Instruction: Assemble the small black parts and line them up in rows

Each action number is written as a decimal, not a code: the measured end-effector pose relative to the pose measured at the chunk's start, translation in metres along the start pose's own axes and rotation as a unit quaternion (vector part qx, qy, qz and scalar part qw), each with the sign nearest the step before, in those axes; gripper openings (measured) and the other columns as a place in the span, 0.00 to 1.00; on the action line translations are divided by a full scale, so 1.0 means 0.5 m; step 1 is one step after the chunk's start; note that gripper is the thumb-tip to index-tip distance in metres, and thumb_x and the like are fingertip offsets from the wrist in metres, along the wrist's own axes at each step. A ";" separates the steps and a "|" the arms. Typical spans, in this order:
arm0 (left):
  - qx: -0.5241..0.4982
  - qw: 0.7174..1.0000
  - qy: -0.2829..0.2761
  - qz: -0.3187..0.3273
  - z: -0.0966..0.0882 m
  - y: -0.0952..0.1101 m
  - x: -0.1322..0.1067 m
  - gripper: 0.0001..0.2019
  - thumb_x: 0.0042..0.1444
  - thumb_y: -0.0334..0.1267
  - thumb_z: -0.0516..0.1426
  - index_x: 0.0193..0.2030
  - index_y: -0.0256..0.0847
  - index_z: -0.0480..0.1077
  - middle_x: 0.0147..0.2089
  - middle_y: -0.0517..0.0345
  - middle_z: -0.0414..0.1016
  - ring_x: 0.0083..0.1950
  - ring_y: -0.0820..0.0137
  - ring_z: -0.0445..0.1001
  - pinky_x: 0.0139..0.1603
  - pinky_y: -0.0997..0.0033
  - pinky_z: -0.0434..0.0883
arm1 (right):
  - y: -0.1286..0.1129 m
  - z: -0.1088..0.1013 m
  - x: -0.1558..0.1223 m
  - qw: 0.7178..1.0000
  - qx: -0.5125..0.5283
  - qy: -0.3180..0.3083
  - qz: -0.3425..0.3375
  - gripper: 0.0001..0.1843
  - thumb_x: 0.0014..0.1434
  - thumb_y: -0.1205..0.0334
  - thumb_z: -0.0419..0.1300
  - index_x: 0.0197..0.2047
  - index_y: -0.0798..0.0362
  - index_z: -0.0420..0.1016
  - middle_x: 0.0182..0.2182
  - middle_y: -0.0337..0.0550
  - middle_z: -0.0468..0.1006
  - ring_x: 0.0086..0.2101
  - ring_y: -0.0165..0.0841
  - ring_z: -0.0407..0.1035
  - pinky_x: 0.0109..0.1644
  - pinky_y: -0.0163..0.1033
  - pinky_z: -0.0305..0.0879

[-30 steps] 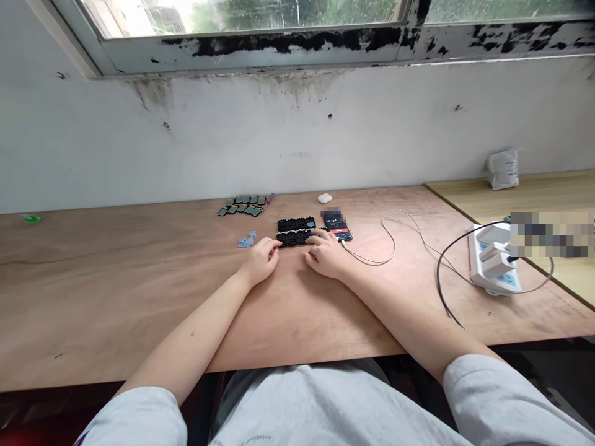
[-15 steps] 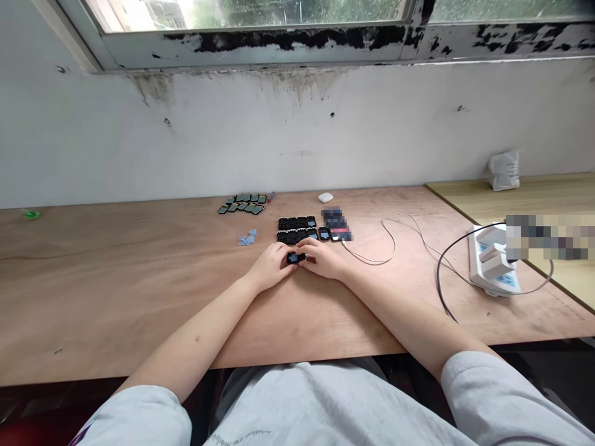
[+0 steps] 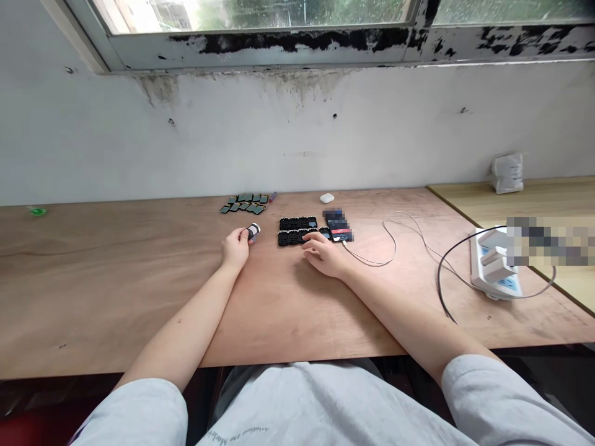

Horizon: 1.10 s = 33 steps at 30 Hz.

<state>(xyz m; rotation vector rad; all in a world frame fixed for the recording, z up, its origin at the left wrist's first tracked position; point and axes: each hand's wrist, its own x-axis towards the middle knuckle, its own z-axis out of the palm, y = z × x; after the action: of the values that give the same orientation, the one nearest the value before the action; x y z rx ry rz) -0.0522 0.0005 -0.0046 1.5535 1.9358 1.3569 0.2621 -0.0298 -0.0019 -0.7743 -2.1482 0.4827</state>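
Note:
My left hand (image 3: 236, 246) is closed around a small black part with a pale face (image 3: 253, 231), held just above the wooden table (image 3: 116, 279), left of the black parts. My right hand (image 3: 321, 254) rests on the table with fingers curled loosely, its fingertips touching the near edge of two rows of small black parts (image 3: 297, 230). A cluster of several green flat pieces (image 3: 245, 204) lies farther back, beyond my left hand.
A phone (image 3: 338, 228) with a cable (image 3: 395, 238) lies right of the black parts. A white earbud case (image 3: 326, 198) sits behind. A white power strip (image 3: 495, 266) with chargers stands at right. A second lighter table (image 3: 534, 198) holds a white packet (image 3: 506, 172).
My hands, which met over a small black part in front of the rows, have separated. The left hand moved left and back carrying the part; the right hand stayed by the rows.

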 end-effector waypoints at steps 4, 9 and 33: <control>-0.101 0.990 0.037 -0.086 -0.001 -0.036 0.030 0.21 0.65 0.49 0.53 0.51 0.34 0.76 0.33 0.49 0.81 0.21 0.72 0.69 0.25 0.72 0.67 | -0.002 -0.001 -0.001 1.000 -0.019 -0.019 -0.010 0.09 0.68 0.64 0.54 0.47 0.51 0.76 0.57 0.54 0.71 0.47 0.36 0.74 0.47 0.42 0.76; -0.020 0.999 0.046 0.020 0.001 -0.026 0.011 0.22 0.67 0.50 0.51 0.56 0.37 0.75 0.39 0.49 0.82 0.31 0.67 0.77 0.35 0.67 0.74 | -0.009 -0.004 0.001 0.999 -0.033 -0.030 -0.012 0.09 0.67 0.65 0.55 0.45 0.52 0.77 0.56 0.53 0.73 0.38 0.32 0.74 0.46 0.41 0.75; 0.345 0.912 -0.144 0.170 0.159 0.128 0.063 0.24 0.70 0.46 0.45 0.43 0.37 0.81 0.49 0.34 0.79 0.54 0.46 0.75 0.55 0.47 0.69 | 0.015 -0.017 0.013 0.930 -0.343 0.028 0.127 0.14 0.69 0.61 0.55 0.51 0.54 0.78 0.62 0.57 0.72 0.63 0.50 0.60 0.65 0.57 0.56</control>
<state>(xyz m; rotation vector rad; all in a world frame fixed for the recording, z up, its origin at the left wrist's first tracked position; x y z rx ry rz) 0.0316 0.0634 0.0169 2.3401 2.1284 0.4697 0.2684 -0.0194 0.0026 -1.4388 -2.1743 -0.1946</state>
